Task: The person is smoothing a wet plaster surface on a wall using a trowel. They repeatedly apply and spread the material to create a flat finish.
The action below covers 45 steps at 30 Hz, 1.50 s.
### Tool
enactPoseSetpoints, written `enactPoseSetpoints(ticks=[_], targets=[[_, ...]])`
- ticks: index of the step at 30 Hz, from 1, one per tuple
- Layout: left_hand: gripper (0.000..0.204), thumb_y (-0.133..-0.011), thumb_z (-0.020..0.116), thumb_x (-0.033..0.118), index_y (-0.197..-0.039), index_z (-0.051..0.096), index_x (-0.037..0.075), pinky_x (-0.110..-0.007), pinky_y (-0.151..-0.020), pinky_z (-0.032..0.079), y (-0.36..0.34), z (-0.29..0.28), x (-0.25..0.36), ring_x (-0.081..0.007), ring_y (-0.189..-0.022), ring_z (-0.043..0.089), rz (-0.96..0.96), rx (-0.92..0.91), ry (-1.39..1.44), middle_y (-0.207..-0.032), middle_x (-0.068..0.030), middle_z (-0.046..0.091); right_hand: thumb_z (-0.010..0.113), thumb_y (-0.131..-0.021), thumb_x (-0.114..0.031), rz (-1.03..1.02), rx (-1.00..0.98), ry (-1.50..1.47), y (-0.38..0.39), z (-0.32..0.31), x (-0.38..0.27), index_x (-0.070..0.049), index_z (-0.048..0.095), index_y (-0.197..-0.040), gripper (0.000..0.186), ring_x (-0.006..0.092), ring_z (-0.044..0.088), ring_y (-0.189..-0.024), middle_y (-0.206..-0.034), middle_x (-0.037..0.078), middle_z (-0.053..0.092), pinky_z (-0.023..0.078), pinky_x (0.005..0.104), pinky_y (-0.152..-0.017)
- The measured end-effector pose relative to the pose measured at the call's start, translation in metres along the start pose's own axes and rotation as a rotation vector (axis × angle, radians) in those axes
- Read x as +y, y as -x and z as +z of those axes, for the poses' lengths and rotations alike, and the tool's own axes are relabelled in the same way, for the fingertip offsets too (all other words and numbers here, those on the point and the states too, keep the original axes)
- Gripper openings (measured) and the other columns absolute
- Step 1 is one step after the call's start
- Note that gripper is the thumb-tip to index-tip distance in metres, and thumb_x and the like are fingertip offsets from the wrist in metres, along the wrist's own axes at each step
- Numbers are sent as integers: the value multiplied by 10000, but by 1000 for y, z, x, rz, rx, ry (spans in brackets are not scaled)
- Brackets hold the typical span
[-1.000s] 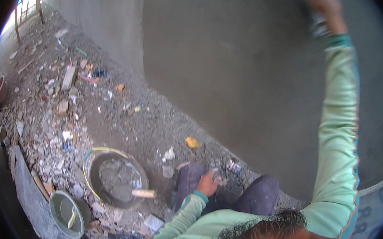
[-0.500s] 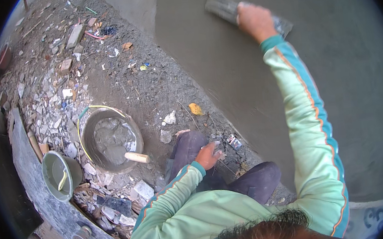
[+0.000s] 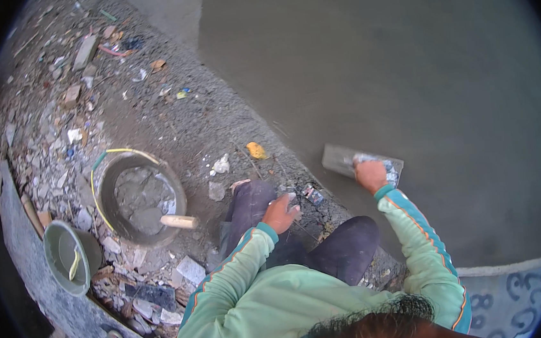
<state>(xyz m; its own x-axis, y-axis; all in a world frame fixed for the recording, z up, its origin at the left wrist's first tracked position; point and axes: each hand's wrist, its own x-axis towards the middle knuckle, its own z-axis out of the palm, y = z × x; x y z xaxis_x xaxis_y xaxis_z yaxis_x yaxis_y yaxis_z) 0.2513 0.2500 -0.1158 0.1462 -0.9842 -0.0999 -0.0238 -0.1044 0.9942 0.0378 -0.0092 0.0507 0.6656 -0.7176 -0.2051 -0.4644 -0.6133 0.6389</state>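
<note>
My right hand (image 3: 371, 175) has its fingers clenched around the plastering trowel (image 3: 355, 160), pressed flat on the wet grey wall (image 3: 404, 73) low down, while my left hand (image 3: 280, 212) rests loosely open on my knee (image 3: 252, 199).

A crumpled yellow wrapper (image 3: 256, 150) lies on the rubble-strewn ground.

You get soft, even daylight with faint shadows and no glare; fisheye bending and a black vignette crowd the edges.
</note>
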Motion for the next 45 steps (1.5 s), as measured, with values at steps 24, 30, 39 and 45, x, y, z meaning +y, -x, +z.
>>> enactPoseSetpoints(ticks=[24, 30, 39, 45], targets=[[479, -971, 679, 196, -1382, 565, -22, -398, -966, 534, 5, 5, -1, -301, -1120, 703, -14, -4, 15, -1247, -195, 693, 551, -938, -176, -13, 110, 30, -23, -50, 3, -85, 593, -1422, 494, 299, 754, -735, -792, 95, 761, 563, 460, -680], [482, -977, 686, 325, -1329, 618, 4, -423, -903, 561, -6, 33, -18, -332, -989, 717, 9, -146, -75, -1249, -207, 706, 572, -926, -185, 80, -209, -39, 101, 60, 1, -89, 553, -1457, 540, 282, 734, -697, -800, 89, 760, 545, 468, -810], [477, -1055, 503, 440, -1342, 593, 70, -479, -976, 556, -33, 144, 69, -261, -1201, 631, -531, -557, 1265, -1297, -127, 655, 660, -871, -240, 103, 269, -360, 147, -16, -95, -52, 350, -1599, 814, 276, 699, -859, -882, 82, 717, 480, 464, -866], [215, -1029, 536, 193, -1161, 626, 49, -422, -787, 615, -72, 159, -2, -276, -929, 717, -611, -43, 841, -1115, -151, 690, 773, -810, -161, 36, 424, -715, 181, -43, -113, -77, 545, -1449, 683, 315, 627, -1067, -1133, 120, 669, 444, 486, -1002]])
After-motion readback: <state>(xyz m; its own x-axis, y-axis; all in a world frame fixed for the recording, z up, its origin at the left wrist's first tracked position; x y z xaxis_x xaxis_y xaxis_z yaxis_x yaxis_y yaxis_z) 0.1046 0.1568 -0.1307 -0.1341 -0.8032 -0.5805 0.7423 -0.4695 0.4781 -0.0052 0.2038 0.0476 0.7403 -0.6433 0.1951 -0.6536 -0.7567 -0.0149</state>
